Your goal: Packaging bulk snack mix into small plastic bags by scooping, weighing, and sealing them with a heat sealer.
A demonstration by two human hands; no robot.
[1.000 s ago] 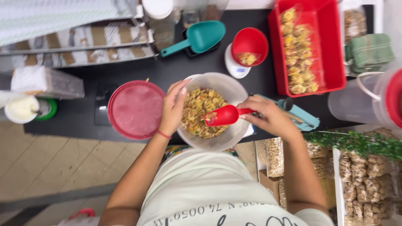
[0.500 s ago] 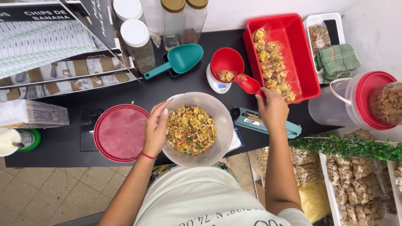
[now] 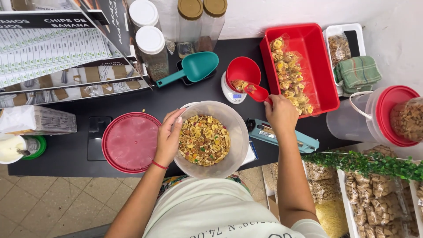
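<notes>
Your left hand (image 3: 168, 136) is curled over the near-left rim of the clear tub (image 3: 238, 132) of mixed dried fruit and nuts, fingers hooked on the edge so the tub stays put at the front edge of the black table (image 3: 66, 154). Your right hand (image 3: 280, 115) is closed round the handle of the small red scoop (image 3: 255, 92), just beyond and to the right of the tub. The scoop's mouth hangs over the lip of the red bowl (image 3: 243, 70), tilted so its load lands inside; a little mix already lies in the bowl.

That bowl sits on a small white scale (image 3: 231, 93) directly behind the tub, which keeps each trip of the scoop short. The tub's red lid (image 3: 131, 142) lies flat to the left of it, out of the way. A teal scoop (image 3: 189, 69) rests unused behind the tub, to the left of the bowl. To the tub's right lies a teal bag sealer (image 3: 282, 134), and further back on that side a red tray (image 3: 308, 61) holding filled bags.
</notes>
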